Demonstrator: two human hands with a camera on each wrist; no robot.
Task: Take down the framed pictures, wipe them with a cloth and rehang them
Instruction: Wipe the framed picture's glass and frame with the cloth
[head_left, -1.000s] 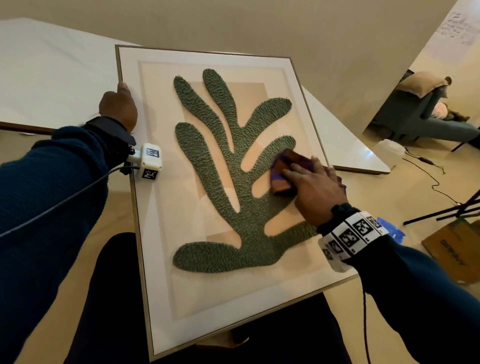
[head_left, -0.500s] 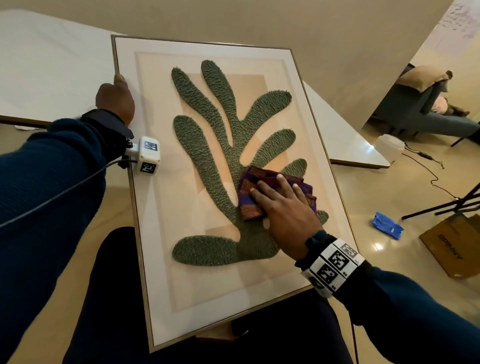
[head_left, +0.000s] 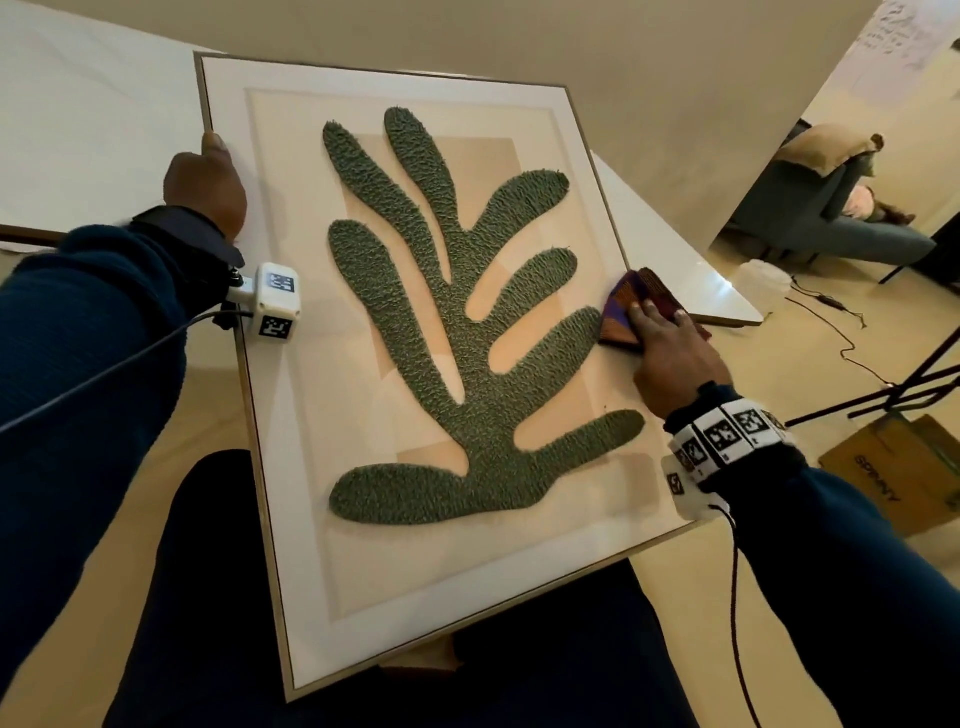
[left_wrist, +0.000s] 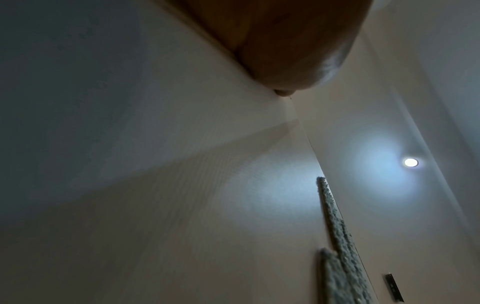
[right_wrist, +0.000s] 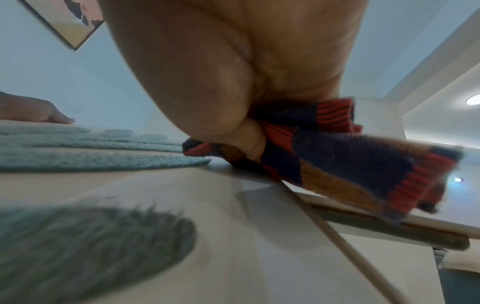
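So the framed picture (head_left: 415, 597) is lying tilted across the person's lap, with a big green leafy cutout shape (head_left: 457, 332) on a cream and peach background inside a thin light frame. The left hand (head_left: 208, 182) holds the frame's left edge up near the top corner; thumb lies along the front, the rest of the fingers are hidden behind the frame so I can't tell how they're curled, but it's clearly gripping the edge. The right hand (head_left: 670, 358) is over at the right edge of the picture with fingers spread flat, pressing a folded striped cloth (head_left: 628, 301) (purple, red, orange) against the glass. In the right wrist view the cloth (right_wrist: 337, 164) hangs partly past the frame's edge, with the thumb tucked against it.

Behind the picture is a white surface (head_left: 78, 130). On the floor to the right there's a cardboard box (head_left: 904, 478) with printed lettering, too skewed for me to read properly. Both wrists wear bands with black-and-white square marker codes. There's handwriting on a sheet on the far wall (head_left: 893, 36), too small to make out.
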